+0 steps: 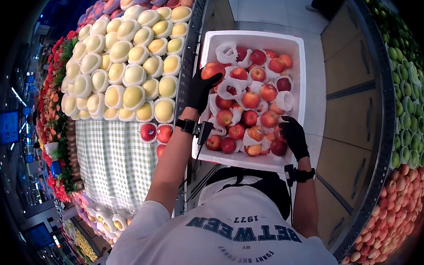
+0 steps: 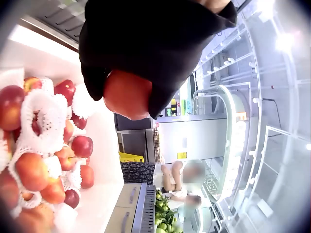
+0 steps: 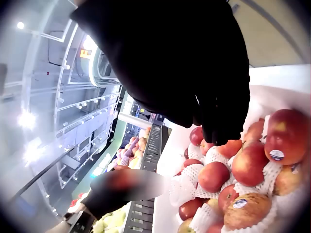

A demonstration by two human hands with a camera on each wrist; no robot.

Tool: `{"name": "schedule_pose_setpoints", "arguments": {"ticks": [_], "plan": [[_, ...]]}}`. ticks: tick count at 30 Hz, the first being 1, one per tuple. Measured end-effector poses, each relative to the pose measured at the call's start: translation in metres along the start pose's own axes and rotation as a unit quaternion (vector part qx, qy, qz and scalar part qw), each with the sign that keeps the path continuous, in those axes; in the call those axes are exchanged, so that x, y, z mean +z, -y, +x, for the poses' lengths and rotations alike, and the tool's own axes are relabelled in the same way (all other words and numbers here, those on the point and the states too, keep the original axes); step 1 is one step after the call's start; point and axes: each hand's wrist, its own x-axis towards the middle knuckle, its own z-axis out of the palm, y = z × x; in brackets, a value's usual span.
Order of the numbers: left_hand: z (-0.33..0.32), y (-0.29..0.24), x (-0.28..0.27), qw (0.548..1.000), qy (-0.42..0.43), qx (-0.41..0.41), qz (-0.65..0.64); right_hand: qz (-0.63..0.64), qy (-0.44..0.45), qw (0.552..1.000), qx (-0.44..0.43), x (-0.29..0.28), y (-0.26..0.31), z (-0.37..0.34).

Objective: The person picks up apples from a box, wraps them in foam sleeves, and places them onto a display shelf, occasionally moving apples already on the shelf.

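Clearly, the left hand (image 1: 204,90) grips a red apple (image 1: 212,70) at the left of the white box (image 1: 254,37); whether the right hand (image 1: 294,137), over other apples (image 1: 269,119), holds one, I cannot tell. The shirt (image 1: 207,246) reads "1977", "BETWEEN", "BY", "FUNNY BUT FUNNY".

Apples (image 1: 251,100) sit in the box (image 1: 254,34), cloth (image 1: 114,156) lies left, probably peaches (image 1: 388,213) far right.

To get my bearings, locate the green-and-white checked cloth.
The cloth lies left in the head view, just below pale-yellow fruits in white foam nets and beside red apples.
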Motion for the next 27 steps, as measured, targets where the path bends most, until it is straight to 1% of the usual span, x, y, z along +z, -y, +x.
{"name": "schedule_pose_setpoints", "arguments": {"ticks": [1, 2, 3, 5, 6, 7, 8, 9, 13, 17, 20, 24, 25, 27], "plan": [[0.021, 0.002, 0.004, 0.999, 0.012, 0.021, 0.04, 0.01, -0.005, 1.0, 0.0, -0.005, -0.01, -0.007], [0.043, 0.004, 0.009, 0.998, 0.022, 0.037, 0.046, 0.019, -0.009, 1.0, 0.0, -0.009, -0.02, -0.014], [0.064, 0.008, 0.013, 0.997, 0.032, 0.053, 0.051, 0.001, -0.017, 1.0, -0.01, -0.01, -0.022, -0.024], [0.109, 0.025, 0.018, 0.988, 0.013, 0.087, 0.128, -0.039, -0.035, 0.998, -0.035, -0.012, -0.021, -0.04], [0.123, 0.026, 0.024, 0.97, -0.026, 0.1, 0.22, -0.019, -0.051, 0.998, -0.022, -0.012, -0.022, -0.047], [0.123, 0.016, 0.036, 0.944, -0.086, 0.091, 0.306, 0.0, -0.067, 0.998, -0.007, -0.011, -0.022, -0.054], [0.143, 0.033, 0.034, 0.933, -0.094, 0.097, 0.335, -0.049, -0.072, 0.996, 0.03, -0.015, -0.022, -0.061], [0.165, 0.059, 0.027, 0.921, -0.101, 0.1, 0.363, -0.064, -0.079, 0.994, 0.04, -0.016, -0.018, -0.069], [0.191, 0.091, 0.03, 0.871, -0.075, 0.028, 0.485, 0.0, -0.112, 0.992, 0.062, -0.024, -0.029, -0.091], [0.201, 0.109, 0.032, 0.828, -0.112, -0.009, 0.55, 0.014, -0.131, 0.988, 0.084, -0.028, -0.027, -0.104], [0.209, 0.107, 0.033, 0.788, -0.126, -0.028, 0.603, 0.023, -0.133, 0.988, 0.079, -0.032, -0.029, -0.106], [0.199, 0.112, 0.024, 0.798, -0.13, 0.045, 0.587, 0.021, -0.118, 0.99, 0.073, -0.038, -0.03, -0.105], [0.179, 0.096, 0.029, 0.812, -0.136, 0.071, 0.563, 0.02, -0.112, 0.991, 0.071, -0.038, -0.029, -0.104], [0.16, 0.092, 0.025, 0.841, -0.159, 0.149, 0.495, 0.01, -0.093, 0.993, 0.067, -0.039, -0.028, -0.1]]}}
